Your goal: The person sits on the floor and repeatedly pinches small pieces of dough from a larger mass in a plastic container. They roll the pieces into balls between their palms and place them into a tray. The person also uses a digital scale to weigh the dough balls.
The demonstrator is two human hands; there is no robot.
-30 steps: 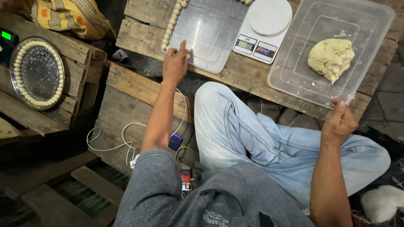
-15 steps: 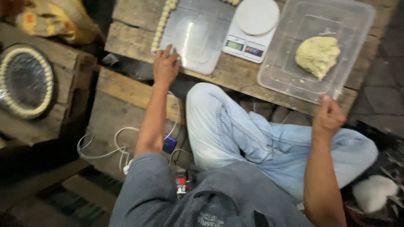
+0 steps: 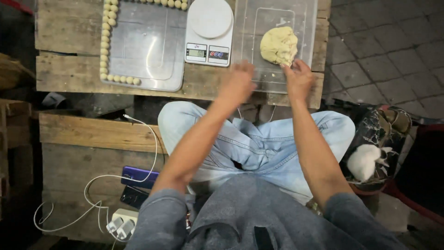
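A lump of yellow dough (image 3: 278, 45) lies in a clear plastic tub (image 3: 309, 28) on a wooden pallet table. My right hand (image 3: 299, 79) reaches into the tub, its fingertips touching the lump's lower right edge. My left hand (image 3: 238, 83) hovers blurred over the tub's near left corner, fingers loosely spread, holding nothing. A white kitchen scale (image 3: 209, 31) stands just left of the tub. Further left lies a clear tray lid (image 3: 148, 46) with several small dough balls (image 3: 105, 41) lined along its left, top and bottom edges.
Two phones (image 3: 138, 176) and a white charger with cable (image 3: 121, 222) rest on a lower pallet at my left. A white cat (image 3: 365, 159) sits on a patterned cushion at my right. Paving stones lie beyond the table's right edge.
My left hand left the tray lid and swung right to the tub. My right hand rose from the tub's near edge into it, onto the dough. The view shifted.
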